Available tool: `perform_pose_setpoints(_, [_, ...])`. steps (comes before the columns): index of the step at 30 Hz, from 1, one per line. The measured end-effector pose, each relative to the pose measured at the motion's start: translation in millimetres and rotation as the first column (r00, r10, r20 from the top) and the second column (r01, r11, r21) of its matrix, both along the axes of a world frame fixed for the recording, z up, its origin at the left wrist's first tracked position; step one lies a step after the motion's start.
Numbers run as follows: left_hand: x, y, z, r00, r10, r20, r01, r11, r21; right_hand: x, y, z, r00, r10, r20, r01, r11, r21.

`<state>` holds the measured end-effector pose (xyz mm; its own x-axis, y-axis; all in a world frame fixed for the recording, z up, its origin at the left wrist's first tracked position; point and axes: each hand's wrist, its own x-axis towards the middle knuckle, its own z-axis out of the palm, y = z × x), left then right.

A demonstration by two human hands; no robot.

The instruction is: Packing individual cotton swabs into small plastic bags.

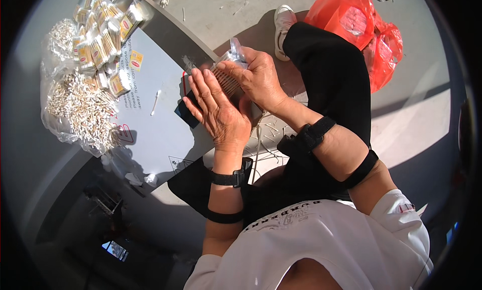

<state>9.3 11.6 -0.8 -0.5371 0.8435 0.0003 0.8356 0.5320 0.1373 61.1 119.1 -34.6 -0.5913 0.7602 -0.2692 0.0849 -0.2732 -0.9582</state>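
Left hand (218, 111), right hand (264, 83), swab pack (229, 82) between them, partly hidden

A small packet of clear, glossy plastic (238, 55) is held aslant between the left hand (221, 114) and the right hand (265, 84), its thin, loose end sticking up. Adjoining it, slim cotton swabs with tan sticks (228, 82) lie side by side in a close, roughly parallel row, partly hidden by the fingers; whether all sit inside the plastic cannot be told.
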Motion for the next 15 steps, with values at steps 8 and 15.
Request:
perform_pose_setpoints(8, [-13, -17, -6, 0.982, 0.012, 0.191, -0.069, 0.953, 0.295, 7, 1, 5, 0.999, -0.035, 0.007, 0.035, 0.993, -0.113])
perform_pose_setpoints(15, [-6, -44, -12, 0.989, 0.117, 0.086, -0.125, 0.988, 0.095, 17, 8, 8, 0.999, -0.036, -0.023, 0.033, 0.99, -0.139])
